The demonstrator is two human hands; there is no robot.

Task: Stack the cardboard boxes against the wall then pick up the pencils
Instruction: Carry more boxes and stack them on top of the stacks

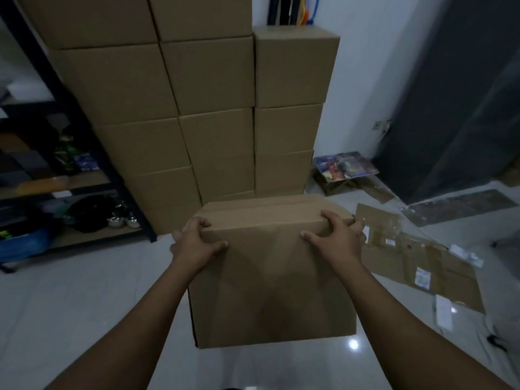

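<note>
A closed brown cardboard box point(270, 280) is in front of me above the pale tiled floor. My left hand point(194, 243) grips its upper left corner, fingers curled over the top edge. My right hand point(336, 237) grips the upper right corner the same way. Behind it, several matching boxes form a tall stack point(213, 114) against the white wall, in three columns; the right column point(289, 108) is lower than the others. No pencils are visible.
A black metal shelf rack point(56, 175) with assorted goods stands at the left. Flattened cardboard sheets point(416, 257) lie on the floor at the right, and a small open box with colourful packets point(343, 168) sits by the wall. A dark door point(461, 94) is at the right.
</note>
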